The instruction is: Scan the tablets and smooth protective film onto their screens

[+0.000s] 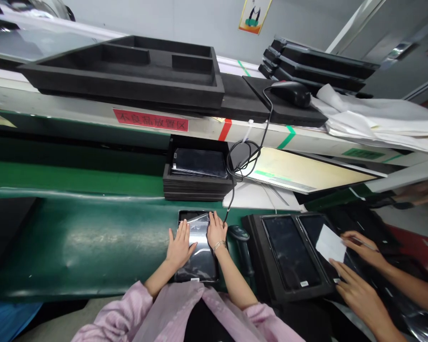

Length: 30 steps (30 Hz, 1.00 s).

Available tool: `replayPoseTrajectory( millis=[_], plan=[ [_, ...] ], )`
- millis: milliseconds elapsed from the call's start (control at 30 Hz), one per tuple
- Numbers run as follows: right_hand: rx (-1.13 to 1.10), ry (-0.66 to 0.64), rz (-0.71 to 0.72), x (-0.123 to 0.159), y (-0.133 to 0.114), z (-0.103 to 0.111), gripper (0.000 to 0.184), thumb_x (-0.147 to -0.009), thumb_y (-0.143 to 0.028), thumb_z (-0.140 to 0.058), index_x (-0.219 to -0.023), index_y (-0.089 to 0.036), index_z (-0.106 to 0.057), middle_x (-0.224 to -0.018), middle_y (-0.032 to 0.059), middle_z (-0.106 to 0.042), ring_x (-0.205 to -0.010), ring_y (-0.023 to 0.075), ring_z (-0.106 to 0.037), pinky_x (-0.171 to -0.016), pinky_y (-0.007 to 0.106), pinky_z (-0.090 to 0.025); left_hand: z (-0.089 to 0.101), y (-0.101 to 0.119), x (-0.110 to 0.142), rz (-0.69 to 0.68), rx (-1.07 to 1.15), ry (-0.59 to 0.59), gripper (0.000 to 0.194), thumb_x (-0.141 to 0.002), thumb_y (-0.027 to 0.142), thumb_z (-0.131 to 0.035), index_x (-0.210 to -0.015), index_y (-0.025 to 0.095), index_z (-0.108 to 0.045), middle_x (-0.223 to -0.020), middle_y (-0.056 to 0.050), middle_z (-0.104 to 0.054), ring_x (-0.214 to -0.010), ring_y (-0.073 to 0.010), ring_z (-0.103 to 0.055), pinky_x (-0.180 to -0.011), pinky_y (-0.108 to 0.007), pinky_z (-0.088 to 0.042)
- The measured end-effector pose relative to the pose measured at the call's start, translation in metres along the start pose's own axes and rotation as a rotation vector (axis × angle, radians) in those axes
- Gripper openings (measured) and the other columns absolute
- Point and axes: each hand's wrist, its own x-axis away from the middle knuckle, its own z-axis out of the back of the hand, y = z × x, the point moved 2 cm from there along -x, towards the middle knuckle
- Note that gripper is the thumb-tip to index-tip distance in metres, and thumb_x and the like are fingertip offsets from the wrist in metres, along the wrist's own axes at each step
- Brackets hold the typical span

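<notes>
A black tablet [199,259] lies flat on the green belt [92,242] just in front of me, with a clear protective film [197,222] lifting off its far end. My left hand [180,246] rests flat on the tablet's left side, fingers stretched out. My right hand [216,231] lies on the right upper edge, fingers extended at the film's corner; a thin bracelet sits at the wrist. Whether the fingertips pinch the film is hard to make out.
A stack of black foam trays [196,183] holding a bagged tablet stands behind. A handheld scanner [240,237] lies right of my hand. Another person's hands [360,266] work with a white card over a tray of tablets [292,256] at right. A shelf above carries foam trays [128,66] and a mouse [292,92].
</notes>
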Motion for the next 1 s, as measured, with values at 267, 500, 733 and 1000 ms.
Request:
replayPoseTrajectory(
  millis=[267,500,733,1000],
  plan=[
    [-0.006,-0.022,0.001,0.000,-0.001,0.002,0.055,-0.090,-0.016,-0.030,-0.144,-0.024,-0.033,-0.151,0.0046,-0.024,-0.132,0.0186,-0.032,-0.109,0.045,-0.021,0.000,-0.019,-0.035,0.120,0.025,-0.003,0.068,-0.092,0.050,-0.018,-0.143,0.005,-0.016,-0.153,-0.017,-0.008,-0.143,-0.0293,-0.010,-0.107,-0.067,-0.021],
    [0.010,-0.023,-0.009,-0.001,0.000,0.001,0.056,-0.089,-0.016,-0.032,-0.144,-0.026,-0.034,-0.150,0.0042,-0.025,-0.132,0.0194,-0.032,-0.110,0.044,-0.021,0.006,-0.030,-0.056,0.155,0.029,-0.058,0.073,-0.091,0.054,-0.014,-0.144,0.004,-0.014,-0.153,-0.017,-0.003,-0.143,-0.0283,-0.006,-0.108,-0.067,-0.018],
    [0.024,-0.016,-0.012,-0.001,0.001,0.000,0.055,-0.090,-0.016,-0.030,-0.144,-0.026,-0.033,-0.150,0.0047,-0.025,-0.132,0.0197,-0.034,-0.109,0.044,-0.022,0.010,-0.032,-0.069,0.233,0.119,-0.086,0.077,-0.090,0.056,-0.014,-0.144,0.002,-0.008,-0.153,-0.018,-0.001,-0.143,-0.0299,-0.007,-0.107,-0.065,-0.022],
    [0.033,-0.001,-0.010,-0.002,0.000,0.003,0.054,-0.090,-0.015,-0.029,-0.143,-0.025,-0.035,-0.150,0.0052,-0.027,-0.130,0.0204,-0.036,-0.108,0.043,-0.022,0.017,-0.026,-0.047,0.144,0.109,-0.057,0.069,-0.091,0.050,-0.022,-0.144,0.006,-0.014,-0.153,-0.017,-0.007,-0.142,-0.0316,-0.009,-0.106,-0.067,-0.023]
  ],
)
